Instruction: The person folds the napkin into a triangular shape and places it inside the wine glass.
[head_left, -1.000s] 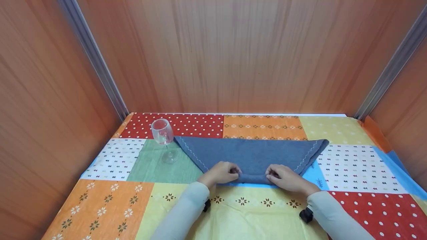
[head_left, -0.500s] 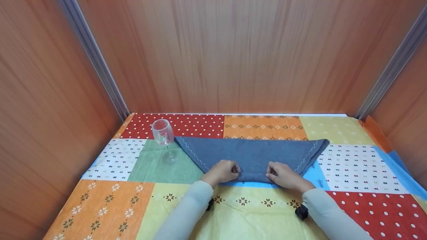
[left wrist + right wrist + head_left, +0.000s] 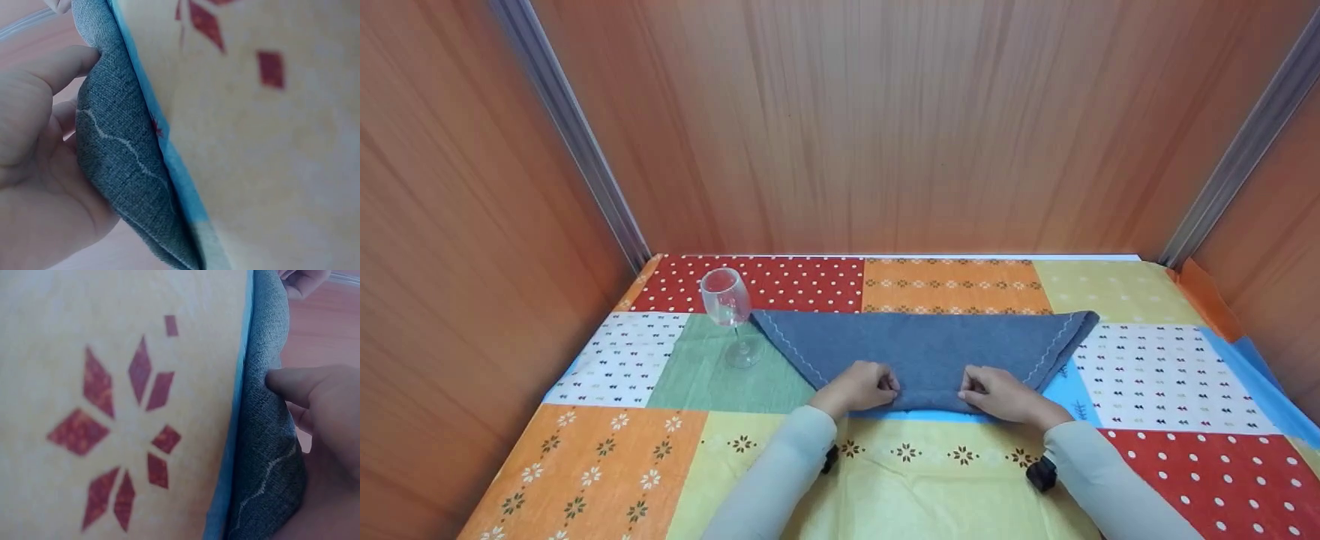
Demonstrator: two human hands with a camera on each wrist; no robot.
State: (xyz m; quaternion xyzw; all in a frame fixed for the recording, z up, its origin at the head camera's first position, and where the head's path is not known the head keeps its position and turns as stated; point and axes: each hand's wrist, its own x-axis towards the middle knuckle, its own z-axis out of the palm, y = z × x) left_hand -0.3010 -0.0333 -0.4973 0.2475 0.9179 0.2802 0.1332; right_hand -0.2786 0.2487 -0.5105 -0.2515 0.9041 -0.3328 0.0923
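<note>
A grey-blue cloth (image 3: 937,345) with pale zigzag stitching near its slanted sides lies on the table, folded into a wide shape that narrows toward the person. Its near edge is rolled over into a thick fold. At the left part of that fold, my left hand (image 3: 861,388) grips the cloth between thumb and curled fingers. My right hand (image 3: 1001,394) pinches the same fold farther right, a short stretch of cloth between the two. In the left wrist view, the thumb (image 3: 73,62) presses on the roll; the right thumb (image 3: 292,382) does likewise in the right wrist view.
An upright stemmed wine glass (image 3: 726,298) stands close to the cloth's far left corner. Under everything lies a patchwork tablecloth (image 3: 600,465) of coloured squares. Wood-grain panels (image 3: 885,135) enclose the back and both sides.
The fingers of both hands have curled in more closely on the near fold, and the fold has rolled slightly away from the person. The glass has stayed in place.
</note>
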